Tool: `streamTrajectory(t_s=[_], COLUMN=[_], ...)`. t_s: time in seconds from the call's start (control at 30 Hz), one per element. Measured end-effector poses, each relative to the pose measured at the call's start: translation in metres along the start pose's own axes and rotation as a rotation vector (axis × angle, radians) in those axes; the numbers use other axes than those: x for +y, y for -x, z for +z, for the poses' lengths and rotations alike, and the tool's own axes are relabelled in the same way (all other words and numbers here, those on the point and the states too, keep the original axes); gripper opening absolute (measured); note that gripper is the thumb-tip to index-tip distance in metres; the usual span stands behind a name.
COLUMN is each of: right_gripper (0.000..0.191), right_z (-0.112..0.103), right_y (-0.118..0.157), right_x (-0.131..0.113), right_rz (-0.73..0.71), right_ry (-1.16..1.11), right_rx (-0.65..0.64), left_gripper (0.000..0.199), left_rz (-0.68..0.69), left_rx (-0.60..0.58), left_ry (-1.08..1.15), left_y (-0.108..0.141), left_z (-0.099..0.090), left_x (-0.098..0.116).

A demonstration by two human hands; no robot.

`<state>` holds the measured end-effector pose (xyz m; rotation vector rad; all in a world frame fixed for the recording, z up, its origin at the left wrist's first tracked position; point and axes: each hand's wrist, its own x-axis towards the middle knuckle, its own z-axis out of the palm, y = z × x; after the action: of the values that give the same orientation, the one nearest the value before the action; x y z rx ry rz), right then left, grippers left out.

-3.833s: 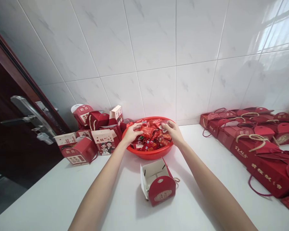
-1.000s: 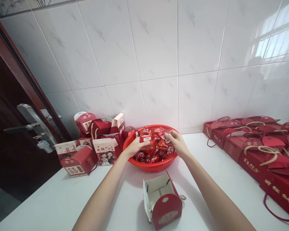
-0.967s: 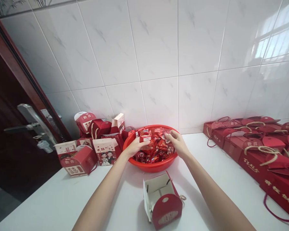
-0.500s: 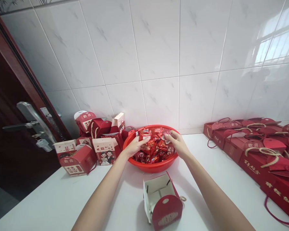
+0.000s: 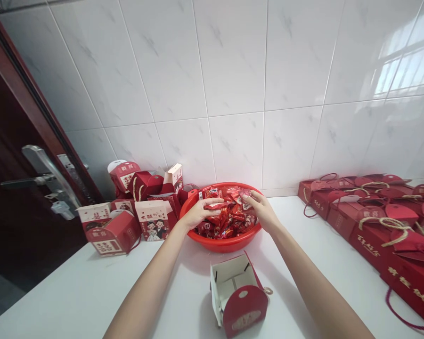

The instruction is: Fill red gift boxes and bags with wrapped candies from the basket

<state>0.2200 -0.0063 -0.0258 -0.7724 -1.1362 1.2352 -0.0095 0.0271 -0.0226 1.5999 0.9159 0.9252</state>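
Observation:
A red plastic basket [image 5: 219,246] full of red-wrapped candies [image 5: 226,219] stands against the tiled wall. My left hand [image 5: 203,213] reaches over its left side, fingers stretched out and apart, lying on the candies. At the right side my right hand [image 5: 262,208] pinches a wrapped candy [image 5: 246,196] between thumb and fingers. In front of the basket, between my forearms, an open red gift box [image 5: 245,308] shows its pale inside, with no candy visible in it.
Small red and cream gift boxes [image 5: 155,221] cluster at the left, near a dark door with a metal handle [image 5: 53,176]. Along the right side of the white table [image 5: 137,292] stand rows of red boxes [image 5: 360,235] with rope handles.
My left hand's fingers have straightened and spread a little over the candies. My right hand stays at nearly the same spot. The gift box has not moved.

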Motion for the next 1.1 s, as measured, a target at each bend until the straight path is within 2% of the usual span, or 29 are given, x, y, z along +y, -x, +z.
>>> streamTrajectory(t_s=[0.23,0.6,0.73,0.8,0.93,1.1], right_gripper=[0.04,0.041,0.039,0.038,0.037,0.036], right_z=[0.008,0.013,0.014,0.014,0.015,0.015], right_y=[0.0,0.004,0.004,0.005,0.006,0.006], right_x=[0.002,0.007,0.007,0.007,0.006,0.005], right_rz=[0.056,0.032,0.037,0.038,0.031,0.012], right_ry=[-0.122,0.015,0.033,0.039,0.046,0.055], right_rx=[-0.002,-0.029,-0.022,-0.018,-0.029,-0.032], left_gripper=[0.053,0.057,0.072,0.078,0.075,0.083], left_rz=[0.056,0.069,0.043,-0.018,-0.111,-0.021], left_rx=[0.011,0.081,0.117,0.113,0.11,0.004], left_ry=[-0.053,-0.039,-0.03,-0.001,0.051,0.069], left_y=[0.0,-0.001,-0.004,-0.005,-0.006,-0.003], left_z=[-0.002,0.001,0.0,-0.001,-0.001,-0.002], left_x=[0.001,0.001,-0.003,-0.006,-0.007,-0.005])
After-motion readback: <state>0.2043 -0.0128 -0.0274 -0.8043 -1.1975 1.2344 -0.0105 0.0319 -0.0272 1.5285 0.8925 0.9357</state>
